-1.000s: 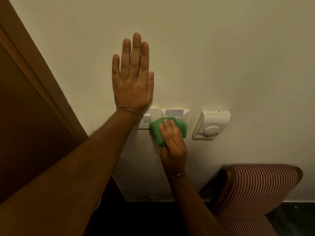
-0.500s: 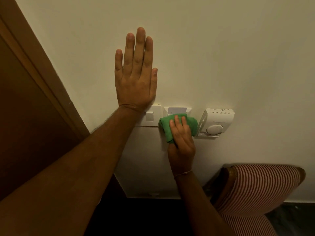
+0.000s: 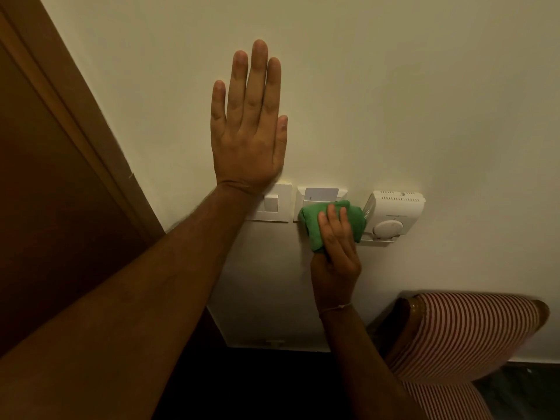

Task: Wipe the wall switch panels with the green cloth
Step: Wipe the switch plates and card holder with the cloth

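My right hand (image 3: 336, 253) presses the bunched green cloth (image 3: 315, 221) against the lower part of the key-card switch panel (image 3: 321, 194), whose white card shows above the cloth. To its left is a white rocker switch panel (image 3: 274, 204), partly hidden by my left wrist. My left hand (image 3: 250, 125) lies flat on the cream wall above that panel, fingers straight and close together, holding nothing. The cloth's right edge touches the white thermostat (image 3: 394, 216).
A brown wooden door and frame (image 3: 60, 147) run along the left. A chair with a red-and-white striped back (image 3: 463, 338) stands against the wall at lower right. The floor below is dark.
My right hand and the cloth have slid rightward, from the gap between the two switch panels across the card panel to the thermostat's edge. My left hand stays flat on the wall.
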`<action>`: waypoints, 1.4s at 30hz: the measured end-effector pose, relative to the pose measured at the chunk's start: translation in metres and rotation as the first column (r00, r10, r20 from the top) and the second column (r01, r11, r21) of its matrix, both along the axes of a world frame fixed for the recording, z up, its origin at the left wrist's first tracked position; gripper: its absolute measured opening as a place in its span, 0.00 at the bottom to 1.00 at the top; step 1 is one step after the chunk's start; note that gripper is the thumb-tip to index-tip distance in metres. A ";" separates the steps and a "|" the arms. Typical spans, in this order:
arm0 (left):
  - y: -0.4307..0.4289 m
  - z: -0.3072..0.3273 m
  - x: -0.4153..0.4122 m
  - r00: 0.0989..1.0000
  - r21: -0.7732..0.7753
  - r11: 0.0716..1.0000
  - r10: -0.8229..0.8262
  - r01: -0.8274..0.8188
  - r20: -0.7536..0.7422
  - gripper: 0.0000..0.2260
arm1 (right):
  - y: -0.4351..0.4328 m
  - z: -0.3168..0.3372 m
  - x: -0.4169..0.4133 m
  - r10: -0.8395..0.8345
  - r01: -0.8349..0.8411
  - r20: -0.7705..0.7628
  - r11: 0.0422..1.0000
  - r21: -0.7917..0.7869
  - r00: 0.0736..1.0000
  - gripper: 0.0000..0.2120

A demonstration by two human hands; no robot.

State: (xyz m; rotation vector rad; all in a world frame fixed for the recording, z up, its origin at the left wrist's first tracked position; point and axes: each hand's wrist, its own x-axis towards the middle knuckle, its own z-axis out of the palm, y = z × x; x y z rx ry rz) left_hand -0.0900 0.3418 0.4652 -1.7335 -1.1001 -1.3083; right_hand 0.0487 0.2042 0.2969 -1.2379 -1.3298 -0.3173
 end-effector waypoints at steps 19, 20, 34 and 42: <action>0.002 -0.005 -0.001 0.998 -0.026 0.999 -0.049 0.048 -0.029 0.32 | -0.002 -0.007 -0.013 -0.006 0.020 0.132 0.994 -0.108 0.991 0.27; 0.003 -0.005 -0.001 0.998 -0.030 0.998 -0.048 0.046 -0.035 0.32 | 0.001 -0.003 -0.015 0.001 0.012 0.116 0.994 -0.110 0.993 0.24; 0.000 -0.004 -0.003 0.998 -0.073 0.997 -0.043 0.041 -0.036 0.36 | 0.002 -0.009 -0.021 0.074 -0.033 0.254 0.986 -0.161 0.964 0.18; -0.014 0.007 -0.008 0.996 -0.169 0.984 -0.063 0.051 -0.066 0.32 | -0.026 0.043 -0.014 0.245 -0.191 0.239 0.955 -0.228 0.940 0.31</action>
